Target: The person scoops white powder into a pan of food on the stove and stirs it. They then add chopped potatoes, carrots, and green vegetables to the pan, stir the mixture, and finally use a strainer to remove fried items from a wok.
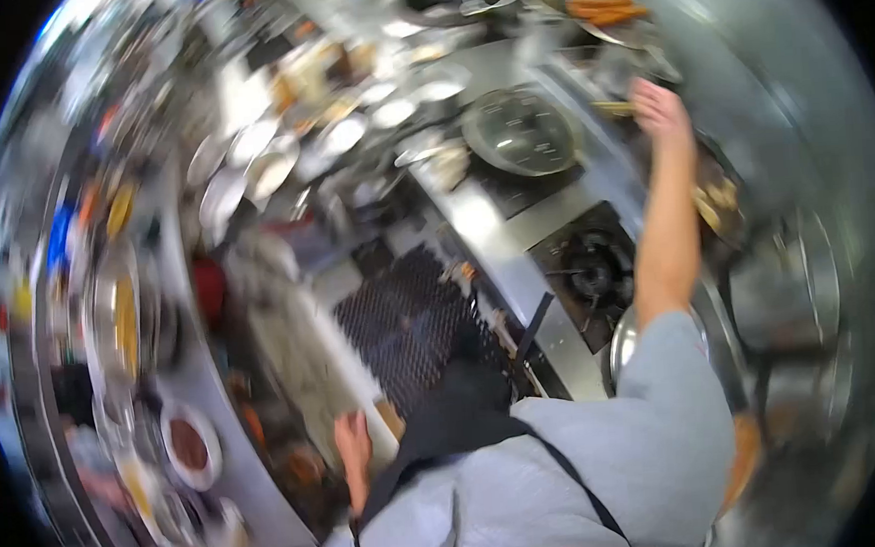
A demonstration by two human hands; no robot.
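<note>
My right hand (pixel 660 109) reaches far forward over the back shelf of the stove, beside a thin yellowish handle or stick (pixel 613 108); blur hides whether the fingers touch it. Just beyond stands a shiny metal bowl or pan (pixel 635 65). Low by my left side is my left hand (pixel 353 441), its fingers curled; nothing can be made out in them. A large pot with a clear lid (pixel 521 131) sits on the stove, left of my right forearm. Under that forearm is a bare black burner (pixel 595 267).
Orange food (pixel 606 9) lies on a dish at the back. Several white bowls (pixel 341 135) line the far counter. On the left counter (pixel 253 485) stands a white plate with brown food (pixel 187 444). A dark perforated mat (pixel 405 321) covers the floor. Pans (pixel 779 288) are at right.
</note>
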